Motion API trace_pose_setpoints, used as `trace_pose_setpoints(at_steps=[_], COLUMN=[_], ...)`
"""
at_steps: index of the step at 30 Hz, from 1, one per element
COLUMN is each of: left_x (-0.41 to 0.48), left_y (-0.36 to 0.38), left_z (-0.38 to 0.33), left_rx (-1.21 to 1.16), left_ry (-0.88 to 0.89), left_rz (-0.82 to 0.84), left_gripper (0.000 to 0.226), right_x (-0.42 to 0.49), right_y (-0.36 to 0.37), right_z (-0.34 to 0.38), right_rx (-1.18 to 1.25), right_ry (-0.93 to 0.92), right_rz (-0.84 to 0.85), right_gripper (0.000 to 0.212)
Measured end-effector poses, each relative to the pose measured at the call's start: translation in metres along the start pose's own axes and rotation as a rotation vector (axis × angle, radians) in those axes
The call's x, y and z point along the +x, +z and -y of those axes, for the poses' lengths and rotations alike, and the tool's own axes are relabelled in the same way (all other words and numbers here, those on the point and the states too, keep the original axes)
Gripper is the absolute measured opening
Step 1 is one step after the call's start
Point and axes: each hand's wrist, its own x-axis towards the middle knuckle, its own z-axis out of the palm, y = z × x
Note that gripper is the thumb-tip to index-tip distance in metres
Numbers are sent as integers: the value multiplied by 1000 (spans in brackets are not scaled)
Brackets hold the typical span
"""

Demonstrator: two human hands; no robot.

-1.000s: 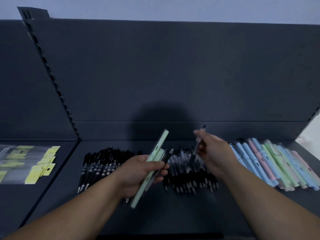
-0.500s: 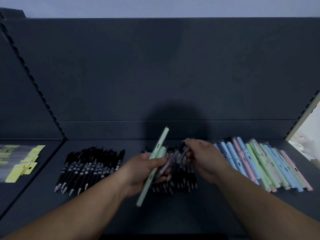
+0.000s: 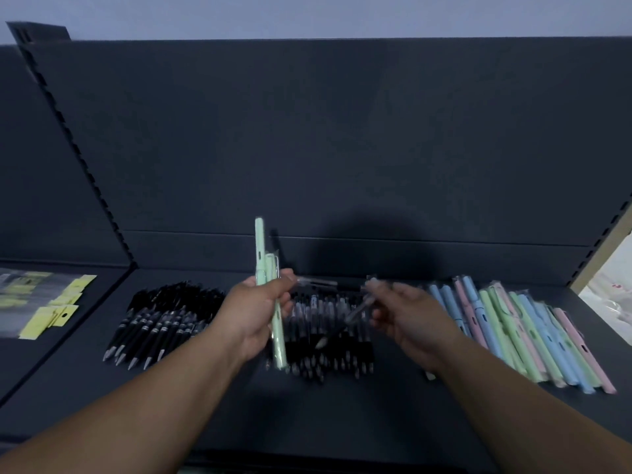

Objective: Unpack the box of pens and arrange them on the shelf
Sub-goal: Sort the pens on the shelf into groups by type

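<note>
1. Left hand: fingers and thumb curled round the green pens, approx. two or three in clear sleeves. The pens stand near upright, tops above the fist, lower ends below it, held over the shelf.

2. Right hand: fingers curled, pinching a dark pen at its upper end. The pen slants down and left toward the left hand, tip free in the air (heavy blur; exact grip pts. cannot be told).

3. Clear pen: lies level between the two hands, at fingertip height. Which hand has it cannot be told.

4. Stock on shelf, L to R:
   - black pile, tips toward the viewer, left of the left hand.
   - mid pile, also black, under and between both hands.
   - pastel pens, sleeved, blue, pink and green, side by side, right of the right hand.

5. Adj. bay, far left: yellow tags lie flat. The back panel stands behind all the stock.
</note>
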Motion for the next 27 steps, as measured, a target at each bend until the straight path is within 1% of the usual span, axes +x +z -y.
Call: trace_pose_setpoints(at_steps=[2, 3, 4, 6, 7, 8, 10, 13, 15, 17, 19, 20, 24, 27], left_x=[0, -2, -4, -9, -11, -12, -14, -14, -14, -13, -12, -13, -22, -29], left_y=[1, 2, 4, 9, 12, 15, 20, 20, 17, 12, 5, 1, -15, -23], left_z=[-9, -12, -15, -16, -14, -12, -7, 0, 4, 5, 6, 6, 13, 14], left_rx=[141, 222, 307, 444, 473, 472, 413, 317, 286, 230, 163, 144, 160, 178], left_ry=[24, 23, 13, -15, -23, -25, -23, -37, -41, -43, -64, -80, -120, -125], left_rz=[28, 65, 114, 214, 247, 263, 243, 184, 137, 74, 53, 54, 70, 77], left_gripper=[12, 13, 14, 15, 13, 11, 7, 7, 13, 17, 16, 15, 15, 17], right_x=[3, 4, 4, 2, 0, -3, -6, -4, -2, 3, 9, 13, 22, 26], right_y=[-7, -9, -9, -2, 4, 11, 19, 19, 19, 19, 19, 20, 32, 39], right_z=[11, 17, 21, 25, 24, 21, 14, 6, 4, 3, 3, 3, -2, -5], right_rx=[-170, -289, -403, -607, -714, -814, -946, -1052, -1080, -1015, -936, -924, -1028, -1089], right_ry=[-146, -213, -262, -291, -282, -264, -221, -140, -86, -27, 43, 79, 214, 223], right_rz=[-186, -232, -223, -97, -19, 57, 189, 315, 334, 253, 150, 127, 145, 140], right_gripper=[21, 24, 25, 23, 24, 27, 35, 40, 40, 37, 34, 33, 33, 35])
